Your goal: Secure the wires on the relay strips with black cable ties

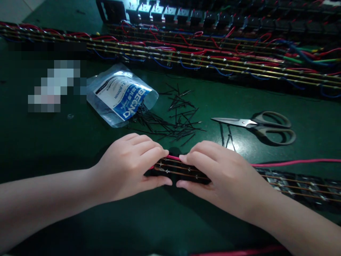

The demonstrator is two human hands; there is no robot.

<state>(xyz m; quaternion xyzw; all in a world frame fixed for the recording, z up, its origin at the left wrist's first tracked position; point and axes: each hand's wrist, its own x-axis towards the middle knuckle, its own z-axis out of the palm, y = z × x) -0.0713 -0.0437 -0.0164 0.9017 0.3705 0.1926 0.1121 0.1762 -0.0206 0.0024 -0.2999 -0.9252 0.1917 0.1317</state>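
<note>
A dark strip [195, 173] with several thin copper-coloured rods lies across the front, its left end between my hands. My left hand [130, 165] grips that end, fingers on the far edge and thumb on the near edge. Just to the right, my right hand [221, 174] holds the same strip in a similar way. A red wire [295, 161] runs along the strip's far edge under the fingertips of both hands and on to the right. Beyond my hands, black cable ties [183, 121] spill from a clear plastic bag [119, 96] with a blue and white label.
Scissors [255, 124] lie at the right, blades pointing left, with loose ties by the tip. Long wired strips [160, 53] and a row of black modules [197, 17] stretch across the back of the green table [66, 142].
</note>
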